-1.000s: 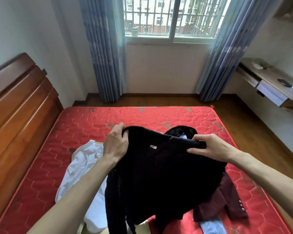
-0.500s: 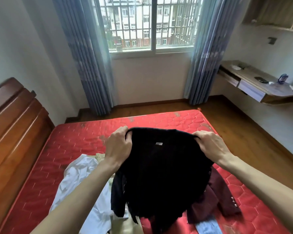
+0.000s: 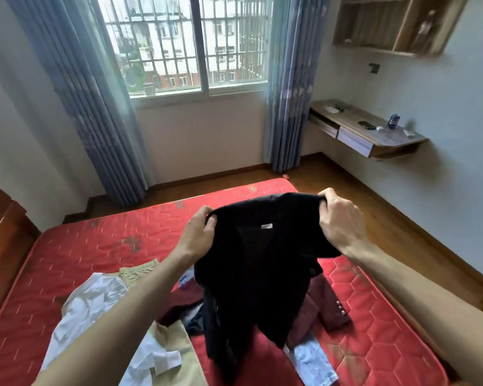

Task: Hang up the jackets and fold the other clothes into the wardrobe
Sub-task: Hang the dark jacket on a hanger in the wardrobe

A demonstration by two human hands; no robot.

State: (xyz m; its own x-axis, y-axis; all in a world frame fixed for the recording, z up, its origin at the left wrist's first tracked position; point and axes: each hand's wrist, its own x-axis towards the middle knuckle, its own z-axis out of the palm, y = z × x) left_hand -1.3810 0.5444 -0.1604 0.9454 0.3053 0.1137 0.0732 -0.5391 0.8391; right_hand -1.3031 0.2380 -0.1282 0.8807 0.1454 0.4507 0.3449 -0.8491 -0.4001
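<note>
Soft daylight from the window (image 3: 195, 45) lights the room; edges bend, upper right corner blurred.

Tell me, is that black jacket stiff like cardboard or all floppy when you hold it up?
Probably floppy: the black jacket sags between the left hand and right hand that grip its shoulders, and its lower part hangs limp toward the mattress. It looks fairly thick, so it is likely a bit heavy. It seems unlikely to slip.
</note>
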